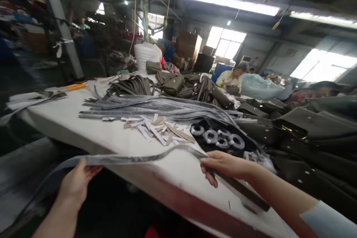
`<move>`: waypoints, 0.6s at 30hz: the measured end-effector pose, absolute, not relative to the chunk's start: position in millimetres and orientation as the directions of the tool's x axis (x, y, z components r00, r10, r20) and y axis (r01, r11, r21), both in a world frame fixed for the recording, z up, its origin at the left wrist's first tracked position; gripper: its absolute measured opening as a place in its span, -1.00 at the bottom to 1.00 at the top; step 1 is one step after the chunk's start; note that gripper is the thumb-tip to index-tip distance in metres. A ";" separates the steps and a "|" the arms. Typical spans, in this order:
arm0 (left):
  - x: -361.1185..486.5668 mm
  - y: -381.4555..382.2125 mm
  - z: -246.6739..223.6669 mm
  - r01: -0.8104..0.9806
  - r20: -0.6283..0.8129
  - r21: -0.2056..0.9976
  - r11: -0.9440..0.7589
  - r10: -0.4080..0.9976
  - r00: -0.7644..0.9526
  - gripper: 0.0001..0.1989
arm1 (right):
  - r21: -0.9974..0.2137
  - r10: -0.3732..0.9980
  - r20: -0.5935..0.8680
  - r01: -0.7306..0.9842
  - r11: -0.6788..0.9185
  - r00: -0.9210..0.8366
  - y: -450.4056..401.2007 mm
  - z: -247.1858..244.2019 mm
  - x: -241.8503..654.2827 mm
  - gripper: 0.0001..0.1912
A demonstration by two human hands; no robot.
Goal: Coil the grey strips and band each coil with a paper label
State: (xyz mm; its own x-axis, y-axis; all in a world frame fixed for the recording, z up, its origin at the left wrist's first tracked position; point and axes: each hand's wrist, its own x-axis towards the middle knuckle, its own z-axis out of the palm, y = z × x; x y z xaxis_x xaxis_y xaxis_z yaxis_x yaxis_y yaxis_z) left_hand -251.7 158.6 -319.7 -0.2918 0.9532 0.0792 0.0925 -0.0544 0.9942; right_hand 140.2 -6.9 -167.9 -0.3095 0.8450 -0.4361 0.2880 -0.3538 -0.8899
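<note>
A long grey strap point(131, 159), covered in what looks like clear plastic film, stretches between my two hands along the table's front edge. My left hand point(76, 182) pinches it from below, and its loose length hangs away to the lower left. At the other side my right hand point(220, 163) grips the strap between thumb and fingers. A dark flat strip point(242, 191) runs from under that hand to the lower right; whether it belongs to the same strap I cannot tell. Beyond the hands lie a pile of similar wrapped straps point(156, 106) and scattered paper strips point(158, 130).
Several plastic-wrapped rings point(211, 136) rest on black material beside the right hand. Dark olive bags point(323, 126) are heaped at the right, more bags point(171, 83) and bundled straps point(134, 85) at the back. An orange tool point(74, 86) lies far left. Other people sit beyond the table.
</note>
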 end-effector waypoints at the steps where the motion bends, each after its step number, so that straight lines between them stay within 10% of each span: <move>1: -242.1 146.0 -320.5 0.095 -0.022 0.994 0.046 0.970 -0.243 -0.56 | -0.931 0.889 -0.364 0.127 -0.342 -0.279 -8.8 -173.1 129.2 -0.61; 3: -217.2 110.9 -318.4 0.068 -0.298 0.949 0.307 0.947 -0.117 -0.63 | -0.943 0.950 -0.255 -0.170 -0.285 -0.179 -11.1 -186.2 108.6 -0.69; 10: -118.8 -50.9 -294.2 -0.049 -0.357 0.852 0.521 0.647 0.674 -0.35 | -0.748 0.963 -0.269 -0.627 -0.218 -0.014 -13.1 -249.7 54.6 -0.71; 18: -115.0 -123.3 -298.5 -0.096 -0.450 0.787 0.609 0.674 0.586 -0.40 | -0.739 0.950 -0.310 -0.619 -0.265 -0.037 -29.4 -303.3 38.2 -0.69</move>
State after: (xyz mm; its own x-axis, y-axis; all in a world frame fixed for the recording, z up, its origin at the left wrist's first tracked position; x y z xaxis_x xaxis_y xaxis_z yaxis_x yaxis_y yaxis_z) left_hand -115.0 -123.3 -298.5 0.5864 0.6736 -0.4499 -0.0959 0.6093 0.7872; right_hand 38.2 -29.4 -303.3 -0.0366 0.9499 -0.3105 -0.6192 -0.2654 -0.7390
